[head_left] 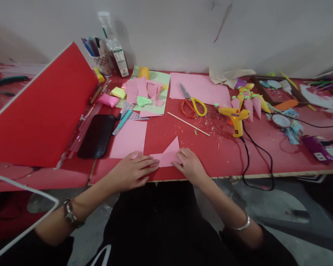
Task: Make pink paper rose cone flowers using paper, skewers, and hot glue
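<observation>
A small pink paper piece (168, 154) with a pointed fold lies near the front edge of the red table (224, 155). My left hand (133, 170) rests flat on its left part, fingers stretched out and together. My right hand (189, 165) presses its right edge with bent fingertips. A larger pink sheet (129, 139) lies just left of it, partly under my left fingers.
A big red board (41, 111) leans at the left beside a black phone (97, 135). Scissors (192, 103), a thin wooden stick (188, 124), a yellow glue gun (235, 118) with its black cord, pink paper cones (251, 105), paper scraps and a pen cup (101, 59) lie farther back.
</observation>
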Demonstrator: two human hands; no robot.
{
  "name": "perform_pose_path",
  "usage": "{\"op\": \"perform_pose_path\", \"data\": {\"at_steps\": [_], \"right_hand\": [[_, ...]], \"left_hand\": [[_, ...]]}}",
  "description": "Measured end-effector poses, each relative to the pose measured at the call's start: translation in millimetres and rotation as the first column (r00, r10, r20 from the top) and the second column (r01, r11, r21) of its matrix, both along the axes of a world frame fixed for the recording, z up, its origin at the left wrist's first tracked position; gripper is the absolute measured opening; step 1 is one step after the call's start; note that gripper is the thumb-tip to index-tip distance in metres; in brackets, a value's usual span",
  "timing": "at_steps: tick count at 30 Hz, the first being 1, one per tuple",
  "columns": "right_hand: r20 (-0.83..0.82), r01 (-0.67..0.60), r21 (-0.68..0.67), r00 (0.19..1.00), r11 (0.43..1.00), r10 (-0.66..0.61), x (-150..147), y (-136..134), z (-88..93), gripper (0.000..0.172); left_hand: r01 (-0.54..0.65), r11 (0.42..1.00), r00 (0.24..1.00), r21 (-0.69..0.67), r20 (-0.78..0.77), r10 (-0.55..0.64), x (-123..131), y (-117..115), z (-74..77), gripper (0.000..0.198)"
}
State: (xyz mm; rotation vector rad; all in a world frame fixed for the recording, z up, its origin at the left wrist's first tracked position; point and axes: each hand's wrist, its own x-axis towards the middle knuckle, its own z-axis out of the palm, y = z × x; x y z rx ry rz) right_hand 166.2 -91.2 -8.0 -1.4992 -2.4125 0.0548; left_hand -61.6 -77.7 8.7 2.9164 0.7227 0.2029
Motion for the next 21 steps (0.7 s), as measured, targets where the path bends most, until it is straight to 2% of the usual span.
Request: {"op": "perform_pose_path", "data": {"at_steps": [4, 7, 9, 11, 14, 21], "right_hand": [[0.009, 0.011, -0.017, 1.0, 1.0, -0.011, 0, -1, 4.6, 0.018], [0.03, 0.032, 0.074, 0.999, 0.997, -0.035, -1, -7, 8.8, 0.023], [0.087, -0.037, 0.176, 0.996, 0.984, 0.021, -4, -15, 10.0, 0.029], [0.146, -0.15, 0.211, 0.982, 0.966, 0.121, -8, -23, 9.5, 0.033], [0.156, -0.208, 0.139, 0.97, 0.968, 0.186, -14, -32, 8.4, 0.032], [0.062, -0.11, 0.001, 0.992, 0.994, 0.11, -2, -33, 13.3, 0.028]], "left_hand": [[-0.065, 0.997, 0.998, 0.034, 0.015, 0.065, -14, -5, -3.2, 0.035], [-0.063, 0.997, 0.998, 0.044, 0.004, 0.063, -17, -6, -5.3, 0.037], [-0.06, 0.997, 0.998, 0.057, 0.001, 0.06, -17, -6, -6.4, 0.038], [-0.06, 0.996, 0.998, 0.06, -0.008, 0.06, -16, -6, -7.0, 0.04], [-0.068, 0.997, 0.997, 0.034, -0.038, 0.069, -16, -6, -6.5, 0.043], [-0.093, 0.995, 0.992, -0.024, -0.089, 0.091, -16, -5, -2.1, 0.041]]}}
